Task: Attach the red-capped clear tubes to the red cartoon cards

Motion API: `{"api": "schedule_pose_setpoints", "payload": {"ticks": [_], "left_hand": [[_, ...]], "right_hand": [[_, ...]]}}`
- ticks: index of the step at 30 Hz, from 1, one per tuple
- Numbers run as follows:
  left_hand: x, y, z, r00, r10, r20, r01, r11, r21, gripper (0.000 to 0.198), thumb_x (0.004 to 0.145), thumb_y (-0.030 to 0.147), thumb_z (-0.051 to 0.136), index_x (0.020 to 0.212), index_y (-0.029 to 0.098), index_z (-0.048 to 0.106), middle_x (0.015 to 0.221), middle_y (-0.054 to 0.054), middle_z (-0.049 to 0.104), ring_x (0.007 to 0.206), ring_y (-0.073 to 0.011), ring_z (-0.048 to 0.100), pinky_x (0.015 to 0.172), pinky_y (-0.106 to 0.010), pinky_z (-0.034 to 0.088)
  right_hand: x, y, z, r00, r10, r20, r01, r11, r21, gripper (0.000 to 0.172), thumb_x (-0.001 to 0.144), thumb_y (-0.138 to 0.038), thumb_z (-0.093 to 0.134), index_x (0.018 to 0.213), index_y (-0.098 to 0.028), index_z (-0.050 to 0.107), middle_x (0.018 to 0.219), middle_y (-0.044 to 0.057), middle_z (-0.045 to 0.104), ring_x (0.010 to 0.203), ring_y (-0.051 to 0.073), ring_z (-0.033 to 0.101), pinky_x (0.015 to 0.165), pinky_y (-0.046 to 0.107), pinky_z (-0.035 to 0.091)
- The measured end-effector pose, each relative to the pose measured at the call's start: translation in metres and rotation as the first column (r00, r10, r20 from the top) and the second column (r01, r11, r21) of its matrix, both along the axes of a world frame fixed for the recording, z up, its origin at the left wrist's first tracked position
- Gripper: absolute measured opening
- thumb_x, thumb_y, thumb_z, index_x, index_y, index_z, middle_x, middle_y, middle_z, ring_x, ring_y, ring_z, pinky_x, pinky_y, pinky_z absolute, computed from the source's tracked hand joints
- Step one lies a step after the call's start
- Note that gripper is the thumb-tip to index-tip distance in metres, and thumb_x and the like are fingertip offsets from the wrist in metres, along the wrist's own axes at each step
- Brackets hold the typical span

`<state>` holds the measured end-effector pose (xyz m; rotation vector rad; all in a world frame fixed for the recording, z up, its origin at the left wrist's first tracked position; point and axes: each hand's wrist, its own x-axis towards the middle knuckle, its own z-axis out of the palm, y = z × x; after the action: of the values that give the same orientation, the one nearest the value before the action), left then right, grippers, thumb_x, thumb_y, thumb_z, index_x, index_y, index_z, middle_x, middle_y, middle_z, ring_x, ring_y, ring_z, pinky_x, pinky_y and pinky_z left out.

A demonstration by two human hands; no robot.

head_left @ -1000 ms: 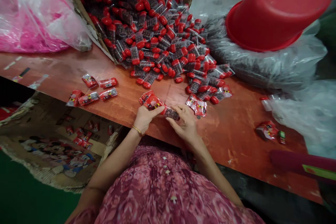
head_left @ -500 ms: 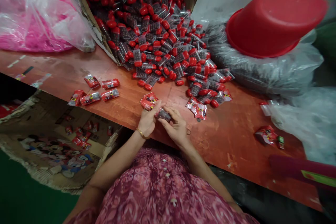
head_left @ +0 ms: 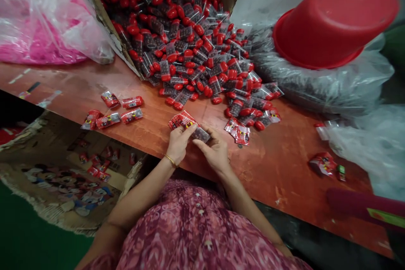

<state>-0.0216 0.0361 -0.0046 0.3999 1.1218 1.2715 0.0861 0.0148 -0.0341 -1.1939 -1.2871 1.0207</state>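
Left hand [head_left: 177,144] at lower centre of the frame, fingers closed on a fan of red wrappers [head_left: 183,120], right hand [head_left: 215,151] beside it, fingers pinching a clear tube [head_left: 201,134] over the desk [head_left: 284,164] edge, pile of red-capped tubes [head_left: 202,63] above

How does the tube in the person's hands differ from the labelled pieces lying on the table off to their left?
The tube, pinched between the left hand and right hand, shows bare clear plastic with dark contents; the labelled pieces are wrapped in red print. The tube is held; the labelled pieces lie untouched and apart on the table. Both are small oblongs of similar size.
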Motion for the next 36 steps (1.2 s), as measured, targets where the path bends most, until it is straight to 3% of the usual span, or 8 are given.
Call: {"api": "schedule_pose_setpoints", "payload": {"ticks": [6,13,19,22,27,32,34,36], "left_hand": [[-0.002,0.001,0.001,0.996,-0.057,0.065,0.056,0.998,0.01,0.037,0.047,0.038,0.082,0.066,0.013,0.063,0.057,0.002,0.061,0.052,-0.0071,0.054,0.057,-0.02,0.043],[0.002,-0.008,-0.008,0.981,-0.148,0.125,0.148,0.989,0.01,0.036,0.054,0.044,0.078,0.06,0.013,0.061,0.05,0.003,0.058,0.042,-0.0055,0.045,0.043,-0.02,0.034],[-0.026,-0.003,-0.004,0.971,-0.118,0.207,0.162,0.965,-0.206,0.018,0.07,0.029,0.07,0.066,0.014,0.061,0.057,0.0,0.065,0.055,-0.0105,0.061,0.063,-0.023,0.048],[-0.061,0.013,0.004,0.993,0.005,0.122,0.027,0.965,-0.26,0.018,0.083,0.028,0.055,0.072,0.015,0.06,0.065,-0.003,0.069,0.064,-0.0138,0.067,0.068,-0.026,0.05],[-0.108,0.035,0.014,0.917,0.386,0.096,-0.359,0.908,-0.218,0.041,0.092,0.042,0.034,0.076,0.015,0.06,0.069,-0.003,0.069,0.068,-0.0095,0.066,0.072,-0.021,0.05],[-0.073,0.024,0.002,0.961,0.11,-0.254,-0.127,0.991,-0.048,0.028,0.079,0.041,0.057,0.087,0.015,0.065,0.083,-0.007,0.071,0.079,-0.0174,0.067,0.081,-0.032,0.05],[-0.055,0.021,-0.006,0.762,-0.008,-0.647,0.098,0.99,0.102,0.029,0.072,0.038,0.065,0.092,0.017,0.068,0.097,-0.009,0.071,0.096,-0.0238,0.064,0.092,-0.039,0.044],[-0.046,0.023,-0.013,0.396,-0.022,-0.918,0.331,0.936,0.12,0.029,0.071,0.035,0.067,0.096,0.021,0.07,0.118,-0.01,0.064,0.119,-0.0303,0.05,0.104,-0.047,0.031]], "right_hand": [[0.002,-0.001,0.007,0.988,0.031,-0.15,-0.062,0.977,-0.206,0.028,0.074,-0.043,0.062,0.088,-0.019,0.06,0.058,-0.004,0.06,0.045,0.009,0.054,0.049,0.023,0.047],[-0.017,0.013,0.005,0.95,-0.038,-0.311,-0.058,0.955,-0.292,0.037,0.06,-0.048,0.072,0.068,-0.02,0.05,0.051,-0.007,0.055,0.039,0.008,0.049,0.041,0.021,0.041],[-0.017,0.032,0.001,0.989,0.075,0.125,-0.053,0.983,-0.174,0.049,0.063,-0.064,0.061,0.053,-0.02,0.042,0.048,-0.005,0.047,0.045,0.008,0.041,0.045,0.022,0.033],[0.011,0.052,0.013,0.811,-0.042,0.584,0.052,0.999,0.0,0.043,0.082,-0.057,0.044,0.069,-0.018,0.056,0.067,0.004,0.059,0.065,0.016,0.051,0.062,0.028,0.038],[0.059,0.088,0.016,0.236,-0.303,0.923,0.407,0.894,0.189,0.043,0.084,-0.041,0.049,0.108,-0.005,0.056,0.11,0.023,0.057,0.099,0.033,0.047,0.082,0.046,0.031],[0.055,0.091,-0.003,0.203,-0.232,0.951,0.247,0.952,0.18,0.037,0.087,-0.016,0.037,0.12,-0.01,0.052,0.118,0.018,0.059,0.097,0.029,0.049,0.087,0.046,0.025],[0.048,0.08,-0.009,0.25,-0.213,0.944,0.155,0.972,0.178,0.038,0.086,-0.012,0.034,0.118,-0.011,0.055,0.117,0.015,0.061,0.095,0.027,0.05,0.084,0.042,0.027],[0.042,0.065,-0.012,0.296,-0.186,0.937,0.06,0.983,0.176,0.038,0.085,-0.011,0.035,0.116,-0.011,0.056,0.114,0.014,0.063,0.093,0.025,0.051,0.083,0.038,0.029]]}}
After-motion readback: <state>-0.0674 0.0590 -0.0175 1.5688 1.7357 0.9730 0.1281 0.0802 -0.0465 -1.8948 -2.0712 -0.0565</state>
